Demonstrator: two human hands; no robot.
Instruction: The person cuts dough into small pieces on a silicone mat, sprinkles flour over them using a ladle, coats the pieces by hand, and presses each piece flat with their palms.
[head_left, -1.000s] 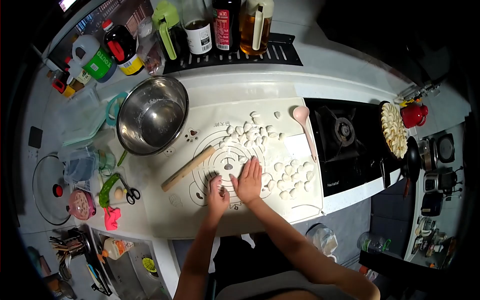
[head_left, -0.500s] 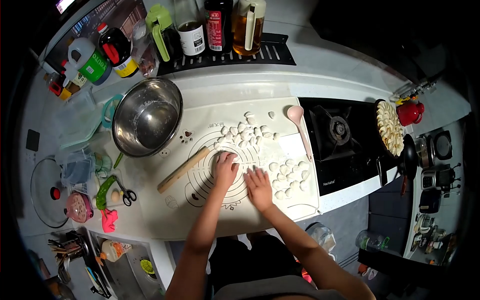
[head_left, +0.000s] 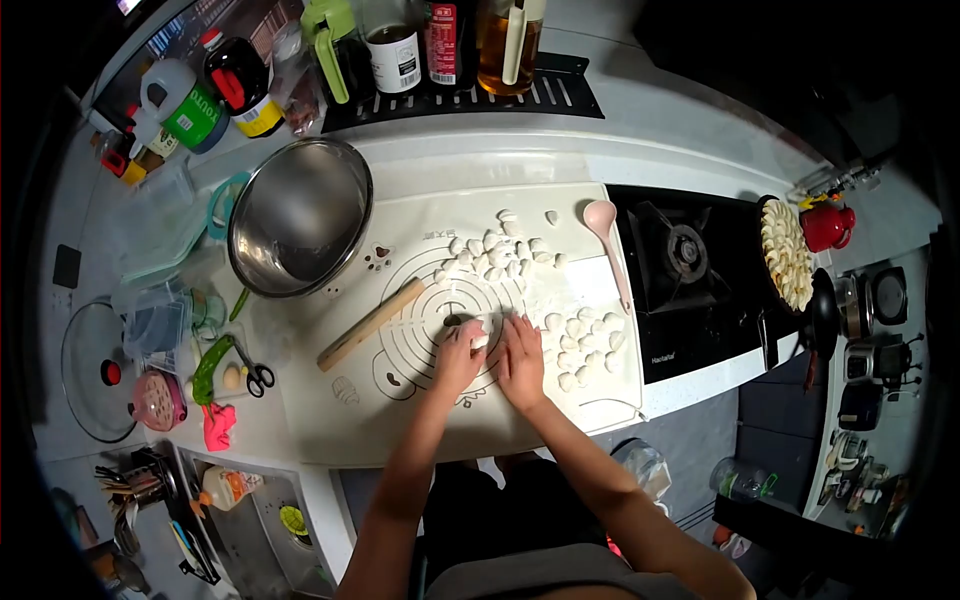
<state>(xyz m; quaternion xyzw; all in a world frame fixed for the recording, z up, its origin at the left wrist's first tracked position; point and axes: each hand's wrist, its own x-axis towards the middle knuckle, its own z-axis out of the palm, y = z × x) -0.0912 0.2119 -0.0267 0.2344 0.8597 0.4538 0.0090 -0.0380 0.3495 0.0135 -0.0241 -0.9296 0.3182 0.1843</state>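
Note:
My left hand is closed around a small white dough piece over the printed rings of the white kneading mat. Close beside it, my right hand rests with its fingers stretched out, and I see nothing held in it. Beyond the hands lies a cluster of small dough pieces. Another group of round, flattened dough pieces is just right of my right hand. To the left of my left hand, a wooden rolling pin lies at a slant.
A large steel bowl stands at the mat's upper left. On the right are a pink spoon, a gas stove and a pan filled with dumplings. Scissors and a green pepper lie left, above the sink.
My left hand has turned and now shows a dough piece at its fingers. My right hand has moved up slightly and turned more onto its side. The camera view has shifted a little.

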